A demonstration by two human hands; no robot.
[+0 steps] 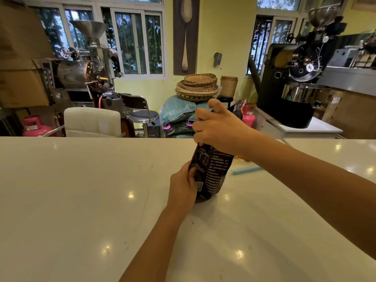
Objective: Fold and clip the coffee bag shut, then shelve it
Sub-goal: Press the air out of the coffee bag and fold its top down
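A dark coffee bag (pixel 215 171) with white print stands upright on the white counter (pixel 81 190). My left hand (pixel 183 186) grips its lower left side, thumb on the front. My right hand (pixel 217 131) is closed around the bag's upper part, and the bag's top edge sticks out to the right behind that hand. A light blue clip (pixel 246 170) lies flat on the counter just right of the bag, partly hidden by my right forearm.
Beyond the counter's far edge stand a white chair (pixel 91 121), a metal stool (pixel 142 117), sacks with stacked woven baskets (pixel 197 86), pink gas cylinders (pixel 34 127) and two coffee roasters (pixel 295 82). No shelf shows in view.
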